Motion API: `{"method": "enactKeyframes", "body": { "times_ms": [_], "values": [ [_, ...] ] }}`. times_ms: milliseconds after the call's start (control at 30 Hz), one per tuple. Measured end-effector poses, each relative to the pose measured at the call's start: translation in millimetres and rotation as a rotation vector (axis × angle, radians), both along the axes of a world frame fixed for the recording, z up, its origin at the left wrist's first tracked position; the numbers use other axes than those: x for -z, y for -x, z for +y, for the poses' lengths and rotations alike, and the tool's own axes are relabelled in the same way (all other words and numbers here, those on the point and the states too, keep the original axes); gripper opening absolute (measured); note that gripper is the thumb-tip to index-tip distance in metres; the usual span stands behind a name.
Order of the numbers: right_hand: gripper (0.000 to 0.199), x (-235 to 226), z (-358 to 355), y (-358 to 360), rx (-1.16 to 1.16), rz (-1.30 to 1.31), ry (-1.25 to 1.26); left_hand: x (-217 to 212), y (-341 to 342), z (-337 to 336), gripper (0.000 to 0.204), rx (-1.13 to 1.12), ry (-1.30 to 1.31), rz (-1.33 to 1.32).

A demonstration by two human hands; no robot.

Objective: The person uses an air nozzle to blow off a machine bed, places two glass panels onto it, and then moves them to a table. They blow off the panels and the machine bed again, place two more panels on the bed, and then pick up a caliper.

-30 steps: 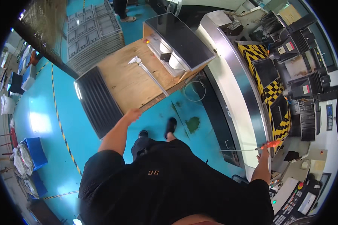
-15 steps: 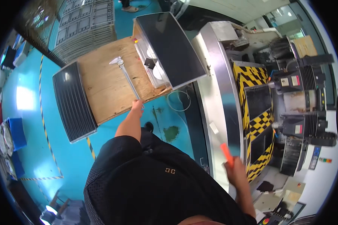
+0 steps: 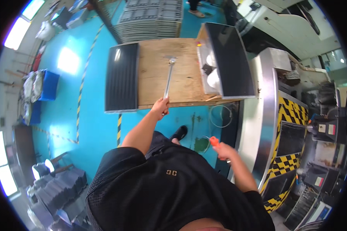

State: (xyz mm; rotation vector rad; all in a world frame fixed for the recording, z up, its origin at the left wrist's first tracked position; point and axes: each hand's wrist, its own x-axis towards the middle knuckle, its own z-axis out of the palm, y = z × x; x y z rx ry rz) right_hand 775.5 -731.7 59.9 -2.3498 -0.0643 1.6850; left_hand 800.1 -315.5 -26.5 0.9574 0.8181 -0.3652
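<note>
My left hand [image 3: 160, 106] is closed around the end of a long silver caliper [image 3: 169, 79]. Its jaw end points away from me, over the bare wood of a workbench [image 3: 154, 82]. I cannot tell whether the caliper touches the wood. Lower and to the right, my right hand [image 3: 224, 151] grips an orange-handled tool [image 3: 214, 141] above the floor, beside the machine. A thin curved tip seems to stick out from the orange end, and a small silver part shows below the fingers.
A dark ribbed panel [image 3: 122, 77] covers the bench's left end. On its right, a black-topped box [image 3: 233, 61] stands beside a clear tray [image 3: 207, 82] with white round pieces. The machine [image 3: 264, 115] with yellow-black striped covers [image 3: 291, 152] lines my right. Stacked grey frames [image 3: 150, 23] stand behind.
My view has turned, so bench and machine sit further right. My right hand has come away from the machine's pale ledge toward my front, still holding the orange-handled tool. The caliper stays in my left.
</note>
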Motion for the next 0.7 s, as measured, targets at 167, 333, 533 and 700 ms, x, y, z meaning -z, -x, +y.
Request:
{"method": "enactKeyframes", "body": {
  "times_ms": [167, 333, 533, 700],
  "values": [
    [0.037, -186.4, 91.7, -13.6, 0.032, 0.132, -0.591, -66.1, 187.1, 71.6, 0.036, -0.020, -0.105, -0.050],
    [0.046, -190.1, 192.9, 57.3, -0.308, -0.488, -0.635, -104.6, 323.4, 120.5, 0.043, -0.121, -0.065, -0.150],
    [0.026, -114.1, 62.5, 106.6, 0.492, -0.420, -0.698, -144.8, 468.1, 171.4, 0.046, -0.266, -0.117, -0.192],
    [0.033, -182.4, -339.6, 118.2, 0.848, -0.918, -0.639, -119.4, 599.1, 240.4, 0.045, -0.359, -0.032, -0.159]
  ]
}}
